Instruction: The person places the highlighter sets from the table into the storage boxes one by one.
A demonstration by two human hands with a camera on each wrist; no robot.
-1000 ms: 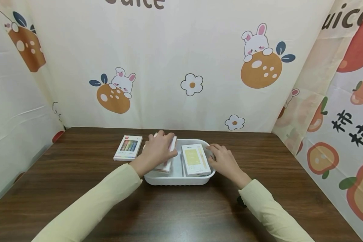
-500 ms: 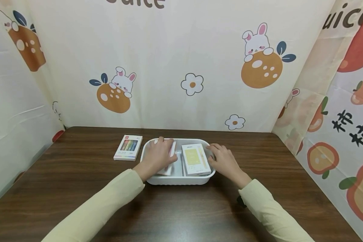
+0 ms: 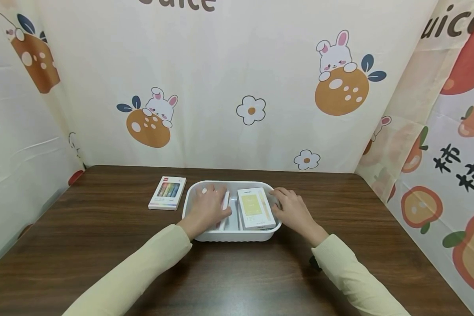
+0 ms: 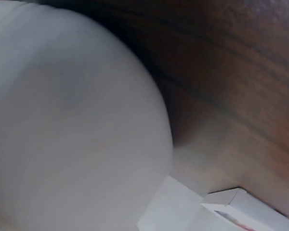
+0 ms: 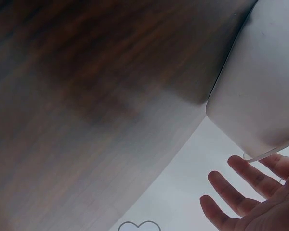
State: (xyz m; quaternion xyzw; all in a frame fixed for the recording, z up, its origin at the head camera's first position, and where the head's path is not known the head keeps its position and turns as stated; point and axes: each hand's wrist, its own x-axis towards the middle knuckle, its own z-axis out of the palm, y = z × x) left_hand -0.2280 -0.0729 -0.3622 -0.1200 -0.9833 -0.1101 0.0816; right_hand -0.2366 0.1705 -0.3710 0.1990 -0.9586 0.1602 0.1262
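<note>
A white plastic tray point(image 3: 234, 236) stands on the table in the head view. In its left part, my left hand point(image 3: 207, 206) reaches down and grips a flat white box point(image 3: 225, 205), mostly hidden beneath the palm and fingers. On the right side of the tray lies another white box with a yellow-green panel point(image 3: 253, 205). My right hand point(image 3: 294, 213) holds the tray's right rim, thumb over the inside. The right wrist view shows that hand's other fingers point(image 5: 231, 192) loosely spread beside the tray wall point(image 5: 260, 91).
A thin box with a picture of coloured sticks point(image 3: 167, 193) lies left of the tray on the dark wooden table point(image 3: 102, 237). Printed curtains point(image 3: 221, 66) enclose the back and sides. A pale blurred surface point(image 4: 77, 125) fills much of the left wrist view.
My left hand has lowered the flat box into the tray's left side, moving slightly down and right. The right hand keeps its place at the rim.
</note>
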